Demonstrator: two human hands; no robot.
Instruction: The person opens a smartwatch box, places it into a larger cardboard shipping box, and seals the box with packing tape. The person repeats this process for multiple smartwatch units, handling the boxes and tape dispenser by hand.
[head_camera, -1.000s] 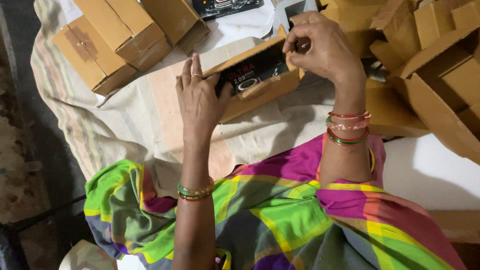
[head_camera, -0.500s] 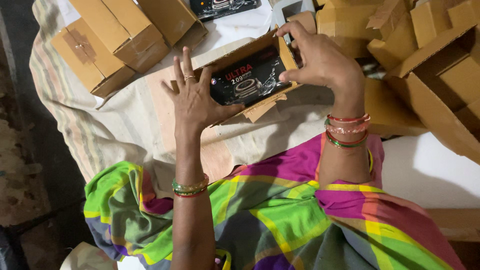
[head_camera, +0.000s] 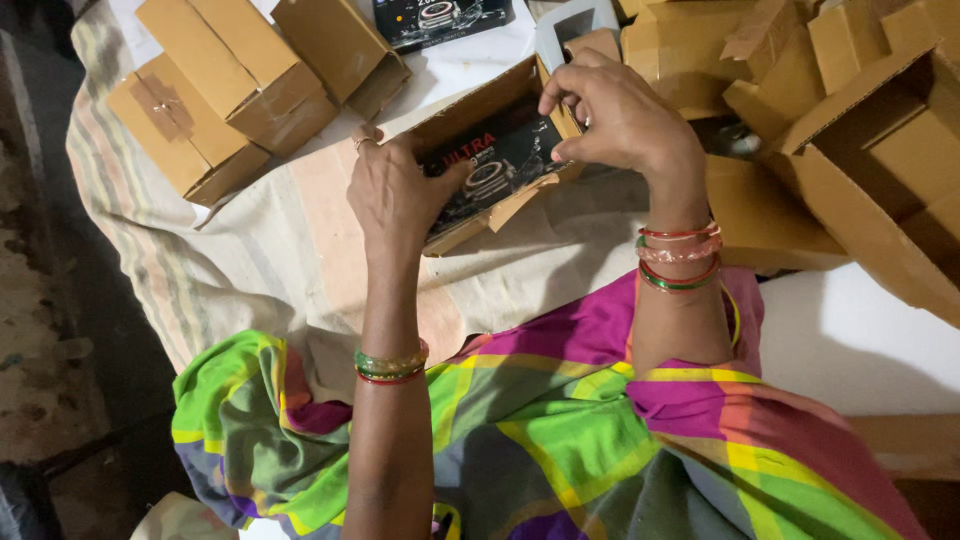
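Observation:
An open brown cardboard box (head_camera: 470, 110) lies tilted on the cloth in front of me, with a black printed product box (head_camera: 495, 170) inside it. My left hand (head_camera: 395, 190) grips the near left end of the cardboard box, thumb resting on the black box. My right hand (head_camera: 620, 115) pinches the far right flap of the cardboard box between thumb and fingers. Both wrists wear coloured bangles.
Taped brown cartons (head_camera: 230, 90) are stacked at the upper left. Another black product box (head_camera: 440, 20) lies at the top. Several open empty cartons (head_camera: 860, 130) pile up at the right. A striped cloth (head_camera: 200, 270) covers the surface; my bright checked garment (head_camera: 560, 440) fills the foreground.
My left hand went from flat with spread fingers on the box to gripping its left end. My right hand shifted onto the right flap. The black box now sits deeper inside.

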